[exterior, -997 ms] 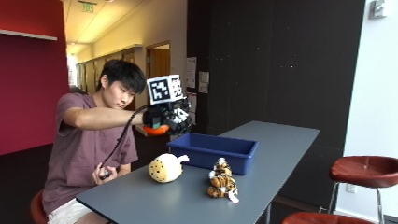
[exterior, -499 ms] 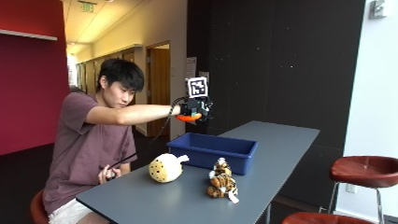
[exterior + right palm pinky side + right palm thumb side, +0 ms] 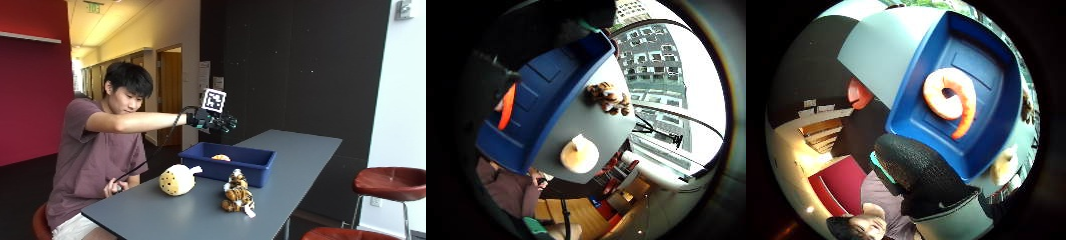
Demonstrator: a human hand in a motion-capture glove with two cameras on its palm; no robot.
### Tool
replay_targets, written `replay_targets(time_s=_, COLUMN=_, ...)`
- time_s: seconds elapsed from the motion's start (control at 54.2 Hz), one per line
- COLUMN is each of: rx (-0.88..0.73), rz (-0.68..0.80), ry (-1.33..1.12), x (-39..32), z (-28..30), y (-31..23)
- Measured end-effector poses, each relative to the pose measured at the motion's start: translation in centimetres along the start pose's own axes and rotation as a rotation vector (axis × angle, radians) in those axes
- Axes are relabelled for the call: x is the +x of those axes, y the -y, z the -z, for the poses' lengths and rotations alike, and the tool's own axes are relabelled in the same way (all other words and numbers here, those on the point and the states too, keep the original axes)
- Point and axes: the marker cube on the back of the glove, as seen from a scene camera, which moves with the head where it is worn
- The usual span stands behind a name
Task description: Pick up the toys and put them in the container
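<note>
My gloved right hand hovers above the blue container with fingers spread and nothing in it. An orange curled toy lies inside the container, and the thumb side palm view shows this toy on the blue floor. A round yellow plush sits on the grey table in front of the container. A striped tiger plush stands to its right. The little finger side palm view shows the tiger and the yellow plush beside the container's wall.
The table runs on past the container toward the dark wall. Two red stools stand to the right of the table. The person's bare left hand stays low by the table's near edge.
The hand carried the orange toy rightward to above the container and let it go. The toy now lies in the container, and the fingers have spread.
</note>
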Motion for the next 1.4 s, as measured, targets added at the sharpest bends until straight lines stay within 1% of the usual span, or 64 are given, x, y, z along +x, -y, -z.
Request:
replay_targets(time_s=0.037, rx=0.010, rz=-0.057, ry=0.000, x=0.8, z=0.2, y=-0.7)
replay_targets(time_s=0.074, rx=0.017, rz=-0.075, ry=0.001, x=1.8, z=0.4, y=-1.6)
replay_targets(time_s=0.166, rx=0.017, rz=-0.031, ry=-0.010, x=4.9, z=0.1, y=-4.7)
replay_targets(time_s=0.185, rx=0.015, rz=-0.064, ry=-0.010, x=5.5, z=0.0, y=-5.2)
replay_targets(time_s=0.24, rx=0.003, rz=-0.250, ry=-0.021, x=7.4, z=-0.8, y=-6.3)
replay_targets(time_s=0.258, rx=-0.003, rz=-0.255, ry=-0.033, x=8.0, z=-1.3, y=-6.8)
replay_targets(time_s=0.332, rx=-0.032, rz=-0.081, ry=-0.076, x=10.9, z=-4.0, y=-10.1)
replay_targets(time_s=0.425, rx=-0.085, rz=-0.036, ry=-0.120, x=14.3, z=-8.6, y=-12.8)
replay_targets(time_s=0.462, rx=-0.097, rz=-0.085, ry=-0.057, x=14.7, z=-10.3, y=-13.1)
replay_targets(time_s=0.517, rx=-0.116, rz=-0.230, ry=0.087, x=14.6, z=-12.9, y=-13.1)
replay_targets(time_s=0.554, rx=-0.135, rz=-0.269, ry=0.113, x=14.9, z=-14.9, y=-13.3)
replay_targets(time_s=0.609, rx=-0.159, rz=-0.256, ry=0.151, x=15.3, z=-17.6, y=-13.7)
replay_targets(time_s=0.646, rx=-0.138, rz=-0.238, ry=0.166, x=15.3, z=-18.8, y=-13.9)
replay_targets(time_s=0.739, rx=0.027, rz=-0.211, ry=0.215, x=15.7, z=-21.0, y=-14.3)
replay_targets(time_s=0.979, rx=0.238, rz=-0.230, ry=0.165, x=16.7, z=-21.6, y=-12.6)
replay_targets(time_s=1.034, rx=0.313, rz=-0.224, ry=0.179, x=17.0, z=-21.4, y=-11.9)
replay_targets(time_s=1.126, rx=0.411, rz=-0.257, ry=0.215, x=17.7, z=-20.6, y=-11.0)
replay_targets(time_s=1.237, rx=0.449, rz=-0.259, ry=0.223, x=17.7, z=-19.6, y=-10.7)
replay_targets(time_s=1.348, rx=0.394, rz=-0.272, ry=0.252, x=18.3, z=-17.6, y=-10.8)
replay_targets(time_s=1.403, rx=0.405, rz=-0.313, ry=0.259, x=19.2, z=-15.8, y=-11.1)
